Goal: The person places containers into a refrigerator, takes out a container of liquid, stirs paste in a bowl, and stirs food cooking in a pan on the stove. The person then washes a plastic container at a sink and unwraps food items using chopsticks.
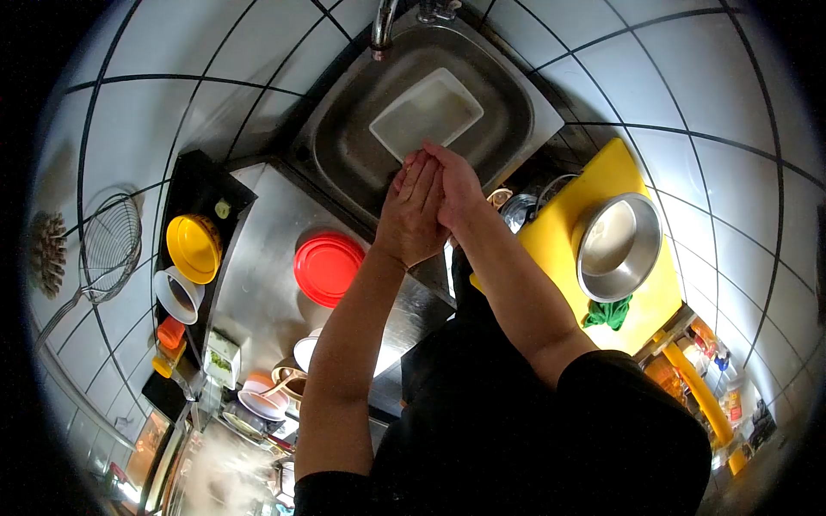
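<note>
My left hand (411,217) and my right hand (458,191) are pressed together, palm to palm, above the front edge of the metal sink (508,107). The fingers of my left hand lie close together against my right hand. Anything between the palms is hidden. Just beyond the fingertips, a white rectangular container (426,112) rests in the basin, with what looks like liquid in it. The faucet (383,39) stands at the sink's back edge.
Left of my arms, a red round lid or dish (329,268) sits on the steel counter (258,224). At the right, a metal bowl (619,248) and a green cloth (607,314) lie on a yellow board (551,249). A wire strainer (112,236) hangs at the left wall.
</note>
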Demonstrator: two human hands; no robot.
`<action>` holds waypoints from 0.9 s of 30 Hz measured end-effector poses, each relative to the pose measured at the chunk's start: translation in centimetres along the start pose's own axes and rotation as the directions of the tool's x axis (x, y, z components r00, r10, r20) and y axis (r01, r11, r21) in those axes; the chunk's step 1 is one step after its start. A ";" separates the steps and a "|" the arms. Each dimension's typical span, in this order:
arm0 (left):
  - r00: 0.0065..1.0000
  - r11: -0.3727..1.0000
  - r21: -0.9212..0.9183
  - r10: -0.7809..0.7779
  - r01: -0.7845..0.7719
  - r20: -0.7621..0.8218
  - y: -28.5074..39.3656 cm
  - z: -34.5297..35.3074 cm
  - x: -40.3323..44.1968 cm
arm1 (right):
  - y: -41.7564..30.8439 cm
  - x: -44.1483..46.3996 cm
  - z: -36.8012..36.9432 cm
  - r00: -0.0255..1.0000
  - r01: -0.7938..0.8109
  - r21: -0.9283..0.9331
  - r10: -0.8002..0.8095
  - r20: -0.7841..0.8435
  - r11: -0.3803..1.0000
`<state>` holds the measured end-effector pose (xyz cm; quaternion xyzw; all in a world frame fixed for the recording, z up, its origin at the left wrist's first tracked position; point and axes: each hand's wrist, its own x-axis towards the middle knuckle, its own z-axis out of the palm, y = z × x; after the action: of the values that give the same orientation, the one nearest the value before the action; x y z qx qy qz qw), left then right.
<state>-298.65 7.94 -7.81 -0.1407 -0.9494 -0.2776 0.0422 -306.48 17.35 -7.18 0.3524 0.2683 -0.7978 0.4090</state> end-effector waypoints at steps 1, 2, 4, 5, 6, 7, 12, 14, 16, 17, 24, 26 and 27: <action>1.000 1.000 0.003 0.000 0.000 -0.003 0.0 0.2 0.0 | 0.0 0.2 -0.1 1.000 -0.001 0.012 0.001 -0.007 1.000; 1.000 1.000 0.006 0.000 0.000 -0.006 0.0 0.3 0.1 | -0.1 0.2 -0.1 1.000 -0.002 0.025 0.003 -0.014 1.000; 1.000 1.000 0.008 -0.005 0.005 0.005 0.0 0.6 0.1 | -0.4 0.2 -0.3 0.999 -0.027 0.023 0.028 -0.016 0.999; 1.000 1.000 0.008 -0.008 0.008 0.011 0.1 0.7 0.2 | -0.5 0.2 -0.2 0.999 -0.040 0.021 0.040 -0.018 0.999; 1.000 1.000 0.003 -0.012 0.012 0.011 0.3 0.7 0.4 | -0.6 0.1 -0.2 0.999 -0.025 0.024 0.026 -0.045 0.999; 1.000 1.000 -0.003 -0.016 0.016 0.012 0.5 0.8 0.5 | -0.8 0.0 -0.1 0.997 -0.010 0.027 0.012 -0.074 1.000; 1.000 1.000 -0.003 -0.003 0.003 0.005 0.5 1.1 0.9 | -1.0 0.5 -0.9 0.997 0.014 0.045 -0.011 -0.073 0.999; 1.000 1.000 0.003 -0.011 0.011 0.015 0.6 1.0 1.1 | -1.2 0.5 -0.8 0.997 0.013 0.033 -0.010 -0.072 0.999; 1.000 1.000 0.002 -0.005 0.005 0.011 0.4 1.1 1.0 | -1.2 0.5 -0.6 0.997 0.015 0.058 -0.010 -0.076 0.998; 1.000 1.000 0.001 -0.002 0.002 0.008 0.4 1.1 1.1 | -1.3 0.5 -0.6 0.997 0.016 0.070 -0.010 -0.079 0.997; 0.999 1.000 -0.013 -0.002 0.002 0.051 0.1 -0.6 2.8 | -2.7 2.2 -0.8 0.998 0.025 0.146 -0.017 -0.057 0.989; 0.999 0.998 -0.043 -0.037 0.039 0.029 0.6 -1.7 3.2 | -4.2 3.8 -1.3 0.999 0.043 0.159 -0.045 0.010 0.986; 0.991 0.989 -0.080 -0.125 0.122 -0.036 0.4 -1.5 3.3 | -5.1 5.1 -2.3 0.994 0.086 0.208 -0.097 0.043 0.974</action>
<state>-301.73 8.26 -5.83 -0.0774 -0.9437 -0.3192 0.0388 -312.13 19.30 -11.85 0.3588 0.1896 -0.8483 0.3401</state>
